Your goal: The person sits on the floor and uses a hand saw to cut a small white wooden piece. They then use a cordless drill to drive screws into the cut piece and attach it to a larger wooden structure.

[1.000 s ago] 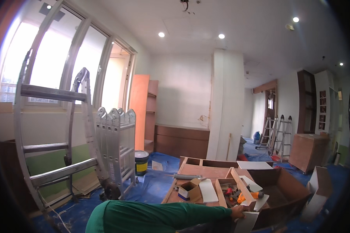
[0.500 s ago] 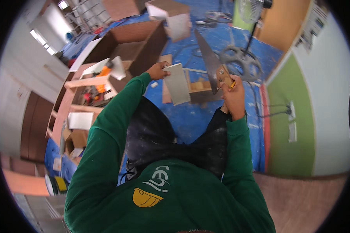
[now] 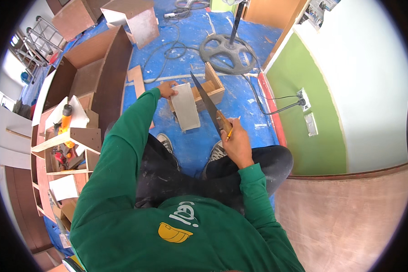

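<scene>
My left hand (image 3: 168, 89) is closed on the upper left edge of a short pale grey board (image 3: 186, 111). The board lies over a small open wooden box (image 3: 216, 90) on the floor, which it partly hides. In my right hand (image 3: 238, 144) is the wooden handle of a handsaw (image 3: 206, 100), along with a yellow pencil (image 3: 230, 133). The saw's blade points up and left, just right of the board; whether it touches the board I cannot tell. Both of my shoes (image 3: 165, 144) show below the board.
Blue sheeting (image 3: 167, 63) covers the floor. A fan's round base (image 3: 229, 54) stands ahead, with cables (image 3: 179, 47) around it. At left are a large brown cabinet (image 3: 93, 72) and a wooden frame (image 3: 72, 140) holding an orange drill (image 3: 65, 120). A green wall (image 3: 299, 90) with sockets rises at right.
My view has shifted right and downward. The board has come over the wooden box, and the saw has swung lower, its blade nearer the board.
</scene>
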Demonstrator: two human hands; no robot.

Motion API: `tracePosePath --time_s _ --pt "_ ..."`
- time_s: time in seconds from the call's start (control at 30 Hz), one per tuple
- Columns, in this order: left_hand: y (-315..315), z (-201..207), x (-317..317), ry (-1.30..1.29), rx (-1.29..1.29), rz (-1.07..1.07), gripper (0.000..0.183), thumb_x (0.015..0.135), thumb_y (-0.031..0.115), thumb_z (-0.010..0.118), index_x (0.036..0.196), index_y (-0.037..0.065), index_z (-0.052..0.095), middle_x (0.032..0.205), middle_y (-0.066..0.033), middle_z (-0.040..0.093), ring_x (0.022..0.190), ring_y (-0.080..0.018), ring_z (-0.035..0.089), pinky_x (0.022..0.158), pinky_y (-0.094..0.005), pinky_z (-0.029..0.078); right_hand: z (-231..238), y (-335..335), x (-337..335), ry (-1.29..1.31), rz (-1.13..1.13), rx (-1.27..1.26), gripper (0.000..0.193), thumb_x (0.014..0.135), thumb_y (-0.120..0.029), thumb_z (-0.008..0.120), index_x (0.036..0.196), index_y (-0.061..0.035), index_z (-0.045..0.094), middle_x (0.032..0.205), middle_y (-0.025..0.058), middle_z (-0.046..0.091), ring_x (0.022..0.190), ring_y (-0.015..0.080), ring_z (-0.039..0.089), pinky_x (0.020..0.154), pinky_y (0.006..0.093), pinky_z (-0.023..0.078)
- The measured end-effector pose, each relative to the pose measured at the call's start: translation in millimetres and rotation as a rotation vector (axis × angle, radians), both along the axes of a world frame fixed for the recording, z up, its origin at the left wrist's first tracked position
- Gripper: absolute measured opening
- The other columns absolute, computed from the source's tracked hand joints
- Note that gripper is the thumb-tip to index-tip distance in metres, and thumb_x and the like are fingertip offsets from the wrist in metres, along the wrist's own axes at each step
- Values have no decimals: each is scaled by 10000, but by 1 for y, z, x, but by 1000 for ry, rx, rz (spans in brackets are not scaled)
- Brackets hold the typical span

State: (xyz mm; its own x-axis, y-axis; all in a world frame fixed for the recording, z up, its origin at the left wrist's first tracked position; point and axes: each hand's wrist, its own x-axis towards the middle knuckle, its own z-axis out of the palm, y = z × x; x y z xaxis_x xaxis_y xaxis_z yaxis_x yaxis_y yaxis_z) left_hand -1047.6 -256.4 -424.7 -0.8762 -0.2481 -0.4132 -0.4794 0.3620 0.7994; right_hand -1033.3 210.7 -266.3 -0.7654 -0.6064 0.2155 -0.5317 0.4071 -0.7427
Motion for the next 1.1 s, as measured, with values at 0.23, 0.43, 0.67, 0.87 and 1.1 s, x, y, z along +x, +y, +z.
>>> tracePosePath --time_s 0.23,0.43,0.67,0.87,1.1 --pt "10 -50 3 111 42 276 674 913 165 817 1530 126 549 1240 -176 741 1084 -265 729 918 -446 608 -32 15 7 -148 50 81 391 928 -64 740 1256 49 561 1176 333 655 1141 528 623 962 561 513" --pt "68 -43 21 313 -118 481 941 825 179 900 1626 97 414 1497 -272 518 1330 -375 605 1117 -479 527 -39 18 10 -116 -55 304 307 950 -154 750 1142 26 592 1110 336 675 1086 538 643 923 577 524" --pt "70 -51 37 409 -18 569 1142 738 135 969 1661 23 307 1553 -281 402 1402 -415 540 1134 -500 545 -29 6 16 -259 -119 229 315 1025 -252 706 1111 30 596 895 287 734 830 526 716 722 566 558" --pt "61 -67 38 433 6 587 1156 725 151 982 1669 62 319 1573 -273 396 1398 -407 546 1124 -476 552 0 -1 23 -565 -148 70 283 1037 -190 699 1173 36 598 863 271 717 793 497 719 699 529 552" --pt "71 -44 31 359 -188 454 1058 735 200 944 1648 163 410 1503 -254 398 1371 -452 518 1187 -494 490 -4 13 41 -96 -20 25 305 1027 -138 697 1255 42 602 1067 322 687 1003 540 664 825 545 531"
